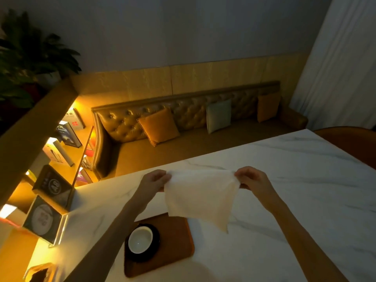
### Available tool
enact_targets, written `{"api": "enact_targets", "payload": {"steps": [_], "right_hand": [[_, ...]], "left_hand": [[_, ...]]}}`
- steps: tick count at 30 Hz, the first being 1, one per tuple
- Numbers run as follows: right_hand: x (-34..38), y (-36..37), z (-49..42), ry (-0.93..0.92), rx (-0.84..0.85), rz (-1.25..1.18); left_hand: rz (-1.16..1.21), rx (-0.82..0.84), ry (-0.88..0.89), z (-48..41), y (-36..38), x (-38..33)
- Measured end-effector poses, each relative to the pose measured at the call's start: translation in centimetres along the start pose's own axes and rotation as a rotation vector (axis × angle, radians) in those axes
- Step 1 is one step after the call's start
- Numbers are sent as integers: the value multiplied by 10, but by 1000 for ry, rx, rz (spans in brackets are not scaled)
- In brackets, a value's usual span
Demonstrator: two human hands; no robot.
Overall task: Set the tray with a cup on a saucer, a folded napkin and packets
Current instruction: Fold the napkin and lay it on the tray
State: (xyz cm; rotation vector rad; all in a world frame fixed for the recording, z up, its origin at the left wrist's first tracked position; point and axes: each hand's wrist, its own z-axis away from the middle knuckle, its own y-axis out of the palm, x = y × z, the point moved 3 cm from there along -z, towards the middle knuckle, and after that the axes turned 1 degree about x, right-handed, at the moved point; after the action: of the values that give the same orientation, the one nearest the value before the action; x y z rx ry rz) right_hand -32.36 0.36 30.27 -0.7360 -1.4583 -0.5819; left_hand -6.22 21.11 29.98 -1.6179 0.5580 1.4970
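Note:
A white napkin (198, 198) hangs spread out in the air above the table, pinched at its two top corners. My left hand (153, 181) grips the left corner and my right hand (251, 178) grips the right one. Below it a brown wooden tray (175, 245) lies on the white marble table (284, 200). A white cup (140, 240) stands on a dark saucer (154, 248) at the tray's left side. The napkin's lower edge covers the tray's far right corner. No packets are in view.
A tufted brown bench (183, 143) with cushions runs behind the table. Lit shelves with books (61, 151) stand at the left, with a clear acrylic sign holder (59, 233) on the table's left edge. A tissue box (38, 273) sits at the bottom left.

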Motion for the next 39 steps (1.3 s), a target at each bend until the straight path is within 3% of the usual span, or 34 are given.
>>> {"api": "enact_targets", "payload": {"steps": [5, 8, 11, 18, 22, 24, 26, 29, 39], "right_hand": [[17, 38, 19, 109, 171, -185], [32, 55, 23, 50, 238, -117], [55, 67, 19, -68, 279, 89], [88, 71, 9, -305, 357, 370], [102, 59, 8, -705, 242, 674], [108, 50, 7, -821, 193, 707], [113, 44, 4, -810, 149, 627], [115, 35, -1, -616, 177, 476], [120, 19, -4, -655, 74, 375]], "left_hand": [[24, -124, 14, 31, -9, -14], [-16, -173, 80, 44, 3, -33], [-54, -184, 203, 54, 24, -55], [-3, -255, 272, 62, 67, -85], [58, -250, 293, 62, 86, -105], [90, -240, 322, 60, 93, -115], [89, -241, 344, 57, 101, -124], [33, -238, 368, 51, 112, -133], [41, -143, 367, 51, 129, -144]]}}
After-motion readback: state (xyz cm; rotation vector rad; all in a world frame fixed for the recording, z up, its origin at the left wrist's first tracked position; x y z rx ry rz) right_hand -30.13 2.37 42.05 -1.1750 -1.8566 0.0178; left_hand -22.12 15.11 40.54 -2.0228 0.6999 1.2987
